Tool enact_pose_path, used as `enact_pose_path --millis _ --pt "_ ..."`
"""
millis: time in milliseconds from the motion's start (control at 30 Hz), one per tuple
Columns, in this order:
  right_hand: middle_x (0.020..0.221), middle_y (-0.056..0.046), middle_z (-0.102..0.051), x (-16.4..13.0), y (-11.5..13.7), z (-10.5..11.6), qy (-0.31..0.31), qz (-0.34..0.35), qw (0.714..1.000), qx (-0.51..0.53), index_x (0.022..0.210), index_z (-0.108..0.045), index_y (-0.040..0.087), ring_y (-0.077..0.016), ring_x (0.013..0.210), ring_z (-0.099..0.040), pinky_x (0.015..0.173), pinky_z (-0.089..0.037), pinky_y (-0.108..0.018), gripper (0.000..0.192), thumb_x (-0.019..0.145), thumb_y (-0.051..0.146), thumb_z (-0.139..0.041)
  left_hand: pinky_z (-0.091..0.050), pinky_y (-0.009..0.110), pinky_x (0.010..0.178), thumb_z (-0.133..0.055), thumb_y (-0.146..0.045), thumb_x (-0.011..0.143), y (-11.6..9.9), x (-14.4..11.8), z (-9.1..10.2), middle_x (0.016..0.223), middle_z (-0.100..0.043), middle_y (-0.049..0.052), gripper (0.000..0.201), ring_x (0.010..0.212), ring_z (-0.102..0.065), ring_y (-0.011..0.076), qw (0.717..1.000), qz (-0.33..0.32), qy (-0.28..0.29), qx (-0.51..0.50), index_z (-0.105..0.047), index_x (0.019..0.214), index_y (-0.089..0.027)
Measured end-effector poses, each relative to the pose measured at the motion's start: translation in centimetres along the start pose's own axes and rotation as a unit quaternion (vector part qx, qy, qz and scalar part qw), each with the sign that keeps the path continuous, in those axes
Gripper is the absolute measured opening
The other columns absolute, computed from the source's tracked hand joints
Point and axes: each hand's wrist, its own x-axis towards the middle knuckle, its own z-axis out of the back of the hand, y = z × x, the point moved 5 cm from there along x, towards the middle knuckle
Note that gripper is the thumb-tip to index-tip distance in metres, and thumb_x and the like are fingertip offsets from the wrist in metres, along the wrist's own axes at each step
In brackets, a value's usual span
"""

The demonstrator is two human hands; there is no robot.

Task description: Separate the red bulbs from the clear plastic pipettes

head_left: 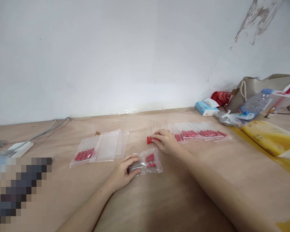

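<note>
1. I count two hands of mine in view. The left hand [124, 172] lies on the wooden table [188, 196] with its fingers pinched on the open end of a small clear bag [147, 162].
2. That bag lies flat just in front of me, between my two hands, and holds a few red-tipped pieces; I make out about three red tips, though the plastic blurs them.
3. The right hand [166, 141] rests farther out, fingers curled down onto loose red pieces [149, 140] on the table. I see two red ends poking out at its left; whether the fingers actually clamp them I cannot tell.
4. Just right of that hand lies a row of filled bags [203, 133], overlapping one another, each with a cluster of red tips. I count roughly four, but the overlaps make the count unsure.
5. To the left lies one more filled bag [83, 154] with about five red tips, and touching it a small stack of empty clear bags [112, 146], two or three.
6. At the far right, against the wall, stand a beige tote bag [258, 87], one plastic water bottle [255, 104] lying tilted, a blue tissue pack [205, 108] and a yellow package [270, 137].
</note>
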Motion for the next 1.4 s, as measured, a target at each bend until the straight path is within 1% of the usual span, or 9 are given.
enact_pose_path --millis 133,267,367,600,700,800,1000,1233,1400 --pt "0.076 -0.005 -0.059 -3.3 -0.7 1.5 -0.051 -0.099 0.989 0.101 0.085 -0.062 0.019 -0.0158 0.073 -0.053 0.068 -0.041 -0.03 0.014 0.08 0.021 -0.048 -0.046 0.032 0.086 -0.055 -0.028 0.08 -0.1 -0.1 0.1 0.112 -0.055 0.009 0.033 0.102 -0.054 0.019 1.0 0.006 0.001 -0.023 -0.054 0.112 -0.02" --pt "0.064 -0.001 -0.059 -5.8 -0.5 0.7 0.026 -0.173 0.973 0.148 0.069 -0.06 0.02 -0.0134 0.06 -0.051 0.058 -0.04 -0.027 0.007 0.072 0.02 -0.054 -0.044 0.033 0.09 -0.052 -0.026 0.082 0.0 -0.1 0.3 0.111 -0.057 0.008 0.028 0.104 -0.054 0.0181 0.999 -0.01 -0.037 -0.018 -0.057 0.109 -0.02" --pt "0.061 0.0 -0.059 -6.0 0.2 -0.1 0.077 -0.167 0.97 0.161 0.07 -0.065 0.021 -0.0133 0.06 -0.051 0.06 -0.04 -0.027 0.009 0.072 0.023 -0.057 -0.044 0.034 0.09 -0.051 -0.027 0.083 0.1 -0.1 0.1 0.112 -0.057 0.008 0.027 0.104 -0.054 0.0181 0.999 -0.023 -0.047 0.015 -0.058 0.108 -0.02" --pt "0.068 0.0 -0.059 -5.0 1.6 -0.9 0.121 -0.099 0.978 0.139 0.087 -0.066 0.021 -0.0145 0.069 -0.049 0.068 -0.036 -0.028 0.02 0.073 0.035 -0.062 -0.043 0.038 0.094 -0.05 -0.029 0.083 -0.1 0.1 -0.7 0.12 -0.056 0.007 0.037 0.112 -0.05 0.0203 0.997 -0.021 0.012 0.075 -0.051 0.12 -0.023" --pt "0.074 0.0 -0.059 -5.1 1.8 -1.3 0.154 -0.096 0.976 0.121 0.094 -0.062 0.021 -0.0156 0.074 -0.049 0.069 -0.034 -0.028 0.033 0.067 0.039 -0.067 -0.044 0.037 0.093 -0.051 -0.03 0.083 -0.2 0.2 -0.6 0.119 -0.057 0.006 0.037 0.11 -0.052 0.0197 0.997 -0.016 0.016 0.07 -0.051 0.119 -0.023" --pt "0.076 0.0 -0.057 -5.2 1.9 -1.4 0.163 -0.107 0.973 0.122 0.088 -0.061 0.02 -0.0163 0.075 -0.049 0.069 -0.034 -0.028 0.04 0.058 0.043 -0.073 -0.044 0.037 0.092 -0.051 -0.029 0.083 -0.4 0.2 -0.5 0.118 -0.058 0.006 0.037 0.109 -0.053 0.0194 0.998 -0.02 0.01 0.062 -0.051 0.119 -0.023" --pt "0.083 0.0 -0.058 -5.2 2.0 -1.2 0.127 -0.118 0.966 0.191 0.083 -0.056 0.02 -0.0161 0.078 -0.05 0.07 -0.038 -0.028 0.032 0.057 0.029 -0.072 -0.044 0.037 0.092 -0.052 -0.029 0.082 -0.4 0.2 -0.5 0.118 -0.058 0.007 0.037 0.108 -0.053 0.0197 0.998 -0.021 0.005 0.053 -0.052 0.119 -0.024" --pt "0.074 0.002 -0.058 -4.9 2.7 -1.3 0.191 -0.119 0.946 0.235 0.077 -0.058 0.019 -0.012 0.067 -0.051 0.06 -0.039 -0.023 0.022 0.058 0.025 -0.069 -0.044 0.037 0.092 -0.052 -0.03 0.082 0.0 0.0 -0.7 0.118 -0.057 0.007 0.036 0.109 -0.052 0.0201 0.998 -0.016 0.011 0.052 -0.053 0.118 -0.023" --pt "0.062 0.004 -0.053 -5.0 2.8 -1.2 0.195 -0.161 0.92 0.299 0.072 -0.054 0.017 -0.0081 0.054 -0.046 0.05 -0.036 -0.019 0.012 0.063 0.018 -0.061 -0.043 0.036 0.092 -0.051 -0.03 0.083 0.1 0.0 -0.7 0.118 -0.058 0.007 0.035 0.109 -0.052 0.0196 0.999 -0.016 0.012 0.043 -0.053 0.117 -0.023"
